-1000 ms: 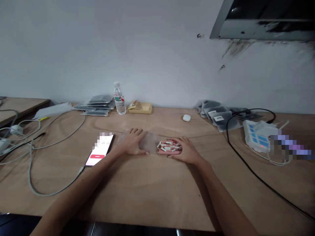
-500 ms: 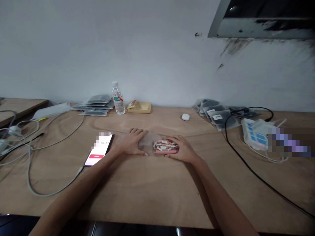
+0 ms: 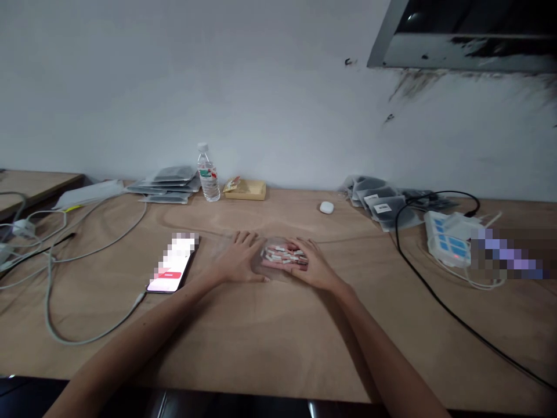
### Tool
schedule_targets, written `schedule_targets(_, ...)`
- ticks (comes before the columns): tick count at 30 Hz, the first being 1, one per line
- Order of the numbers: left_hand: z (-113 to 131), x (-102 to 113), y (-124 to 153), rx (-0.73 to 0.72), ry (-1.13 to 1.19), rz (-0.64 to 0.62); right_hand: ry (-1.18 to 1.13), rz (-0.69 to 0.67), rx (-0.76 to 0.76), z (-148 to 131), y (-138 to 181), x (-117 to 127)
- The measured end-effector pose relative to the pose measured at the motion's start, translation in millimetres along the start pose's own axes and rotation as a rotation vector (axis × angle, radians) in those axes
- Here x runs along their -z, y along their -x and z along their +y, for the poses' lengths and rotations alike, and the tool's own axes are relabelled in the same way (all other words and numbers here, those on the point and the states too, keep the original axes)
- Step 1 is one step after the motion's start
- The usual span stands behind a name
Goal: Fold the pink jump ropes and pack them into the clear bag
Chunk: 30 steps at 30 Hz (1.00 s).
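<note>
Both my hands are low over the middle of the table. A bundle of pink sticks with white bands or tips (image 3: 282, 255) lies between them; their exact kind is too small to tell. My right hand (image 3: 314, 264) is wrapped round the bundle's right end. My left hand (image 3: 240, 258) rests over a clear plastic bag (image 3: 275, 275), holding it with thumb and fingers wide apart. The film shows around the bundle's left part, which appears to be inside the bag. How far in it reaches is hard to see.
A lit phone (image 3: 172, 264) on a white cable lies left of my left arm. Behind stand a water bottle (image 3: 209, 179) and a cardboard tray (image 3: 249, 190). A white earbud case (image 3: 326, 207), grey packets (image 3: 387, 203) and a power strip (image 3: 448, 241) are on the right.
My right hand has shifted left with the pink bundle, closer to my left hand. More clear film now surrounds the bundle. My left hand has moved slightly right.
</note>
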<state>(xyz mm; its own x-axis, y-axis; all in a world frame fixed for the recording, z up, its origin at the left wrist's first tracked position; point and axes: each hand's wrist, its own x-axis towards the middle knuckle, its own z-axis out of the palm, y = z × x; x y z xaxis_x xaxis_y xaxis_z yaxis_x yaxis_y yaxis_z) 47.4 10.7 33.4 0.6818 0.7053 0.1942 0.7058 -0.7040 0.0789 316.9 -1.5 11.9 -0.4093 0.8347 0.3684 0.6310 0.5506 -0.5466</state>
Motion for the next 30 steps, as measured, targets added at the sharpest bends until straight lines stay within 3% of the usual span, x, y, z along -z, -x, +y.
schedule_targets(5, 2, -3, 1, 0.017, -0.006, 0.007, -0.426, 0.117, -0.271, 5, 2, 0)
schedule_targets(9, 2, -2, 1, 0.018, 0.018, 0.02, -0.315, 0.282, -0.263, 23, 3, 10)
schedule_targets(13, 4, 0, 2, 0.032, 0.031, 0.02, -0.203, 0.06, -0.155, 35, 7, 24)
schedule_targets(16, 6, 2, 1, 0.084, 0.027, 0.02, -0.23, -0.08, -0.165, 33, 12, 34)
schedule_targets(23, 4, 2, 0, 0.094, 0.007, 0.012, -0.386, -0.21, -0.357, 19, 15, 56)
schedule_targets(30, 5, 2, 0, 0.104, 0.024, 0.018, -0.349, -0.196, -0.296, 19, 13, 50)
